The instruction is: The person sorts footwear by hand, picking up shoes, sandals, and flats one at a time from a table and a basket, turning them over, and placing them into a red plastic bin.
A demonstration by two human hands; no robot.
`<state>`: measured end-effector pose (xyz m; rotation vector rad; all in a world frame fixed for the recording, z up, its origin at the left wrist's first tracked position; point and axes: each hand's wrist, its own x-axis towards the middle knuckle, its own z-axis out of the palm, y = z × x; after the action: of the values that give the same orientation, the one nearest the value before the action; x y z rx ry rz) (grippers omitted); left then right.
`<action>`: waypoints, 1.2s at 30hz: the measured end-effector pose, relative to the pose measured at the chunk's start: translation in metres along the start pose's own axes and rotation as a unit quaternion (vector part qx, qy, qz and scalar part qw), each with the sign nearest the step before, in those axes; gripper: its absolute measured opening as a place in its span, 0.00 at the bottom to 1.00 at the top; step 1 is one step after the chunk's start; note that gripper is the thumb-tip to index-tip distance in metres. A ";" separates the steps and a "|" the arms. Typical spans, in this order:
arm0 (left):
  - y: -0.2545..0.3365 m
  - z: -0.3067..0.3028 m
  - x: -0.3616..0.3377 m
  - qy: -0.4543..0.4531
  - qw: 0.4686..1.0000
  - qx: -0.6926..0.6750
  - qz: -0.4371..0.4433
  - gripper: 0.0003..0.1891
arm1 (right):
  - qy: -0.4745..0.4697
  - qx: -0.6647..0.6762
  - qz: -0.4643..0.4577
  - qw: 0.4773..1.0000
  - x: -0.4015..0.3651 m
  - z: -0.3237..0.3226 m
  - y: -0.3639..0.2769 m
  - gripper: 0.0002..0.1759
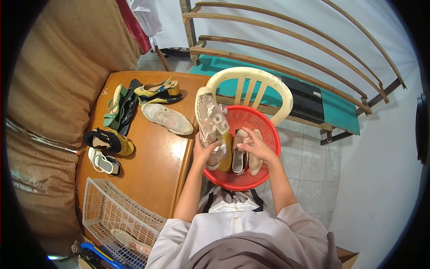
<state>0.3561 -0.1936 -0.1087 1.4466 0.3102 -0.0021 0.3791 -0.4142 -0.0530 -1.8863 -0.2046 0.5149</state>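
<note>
My left hand [204, 154] is closed around a cream lace shoe [209, 114], held toe up at the left rim of the red plastic basket [274, 134]. Over the basket, my right hand [257, 145] has its fingers apart. Beneath it lie a shoe with a pale insole [239, 159] and a beige textured shoe [255, 163]; whether the fingers touch either is hard to tell. A mustard-yellow shoe [226, 154] is also in the basket, beside my left hand.
The basket rests on a cream plastic chair [286, 96]. On the wooden table [152, 154] at left are a white mesh shoe [168, 118], green sandals [115, 105], black-and-yellow shoes [109, 141] and a white plastic crate [96, 197]. Behind stands a teal bench [342, 114] with wooden slats.
</note>
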 end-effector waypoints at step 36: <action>-0.173 0.000 0.061 0.053 0.918 0.372 -0.130 0.39 | 0.100 0.141 0.155 0.973 -0.089 -0.015 0.050 0.19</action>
<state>0.3819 -0.2048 -0.2903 2.1527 0.6357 -0.2870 0.3012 -0.4790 -0.0723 -1.6816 0.2887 0.5282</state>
